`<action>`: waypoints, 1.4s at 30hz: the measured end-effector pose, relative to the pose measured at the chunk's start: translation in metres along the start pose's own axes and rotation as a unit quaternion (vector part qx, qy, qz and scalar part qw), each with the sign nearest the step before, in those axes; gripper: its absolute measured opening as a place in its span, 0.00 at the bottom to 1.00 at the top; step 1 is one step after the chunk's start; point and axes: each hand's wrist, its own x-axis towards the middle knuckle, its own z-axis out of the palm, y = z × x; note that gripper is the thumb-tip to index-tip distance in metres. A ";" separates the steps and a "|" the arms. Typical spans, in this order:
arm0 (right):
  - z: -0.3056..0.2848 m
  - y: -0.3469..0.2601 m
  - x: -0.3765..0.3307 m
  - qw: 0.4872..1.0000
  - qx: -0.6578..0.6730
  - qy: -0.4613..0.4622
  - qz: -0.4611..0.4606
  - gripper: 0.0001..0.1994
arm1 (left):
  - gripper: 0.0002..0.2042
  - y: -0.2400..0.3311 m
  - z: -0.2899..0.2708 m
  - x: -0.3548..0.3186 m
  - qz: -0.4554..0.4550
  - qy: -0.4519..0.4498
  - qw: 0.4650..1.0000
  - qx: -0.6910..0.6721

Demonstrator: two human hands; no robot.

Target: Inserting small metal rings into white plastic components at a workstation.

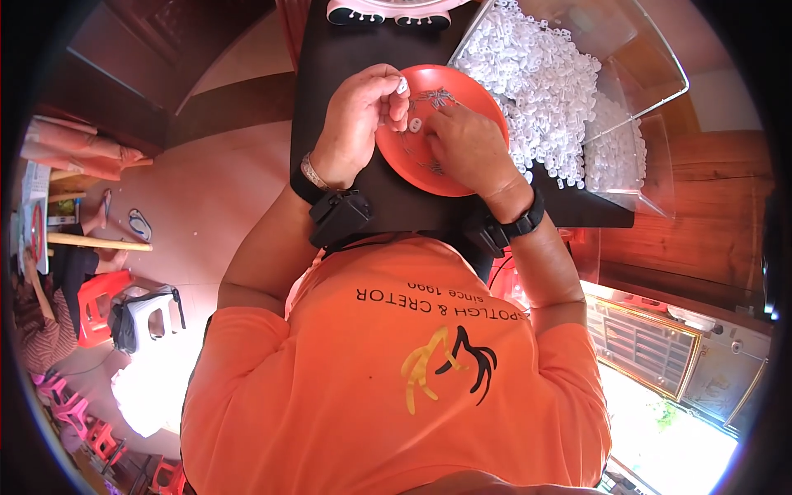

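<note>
My left hand (360, 117) is closed over the left side of a round orange plate (401, 162), with a small white plastic piece (403, 85) pinched at its fingertips. A second white piece with two holes (415, 125) shows just beside its lower fingers. Thin grey metal pins (435, 98) lie scattered in the plate, most of them near its far side. Over the plate's right half, my right hand (474, 153) points its bunched fingers down at the pins. Whatever those fingertips hold is hidden.
A heap of white plastic pieces (532, 87) fills a clear bin (660, 49) beside the plate, spilling toward the dark table's (330, 41) right edge. Pink-and-black shoes (396, 15) appear at the far edge. Another person (49, 326) sits at left, near stools (99, 305).
</note>
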 end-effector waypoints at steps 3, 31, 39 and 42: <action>-0.005 0.012 -0.003 1.000 -0.008 0.012 0.003 0.05 | 0.08 0.000 0.002 -0.001 -0.002 0.004 1.000 0.002; -0.011 0.015 -0.001 0.929 0.342 0.096 0.100 0.07 | 0.09 -0.002 0.009 -0.002 -0.012 -0.016 0.998 0.058; -0.021 -0.014 -0.020 0.769 0.603 0.150 0.147 0.04 | 0.09 -0.011 0.023 -0.005 -0.008 -0.024 0.988 0.150; -0.017 -0.015 -0.021 0.771 0.605 0.141 0.140 0.04 | 0.09 -0.012 0.025 -0.007 -0.014 -0.038 0.987 0.153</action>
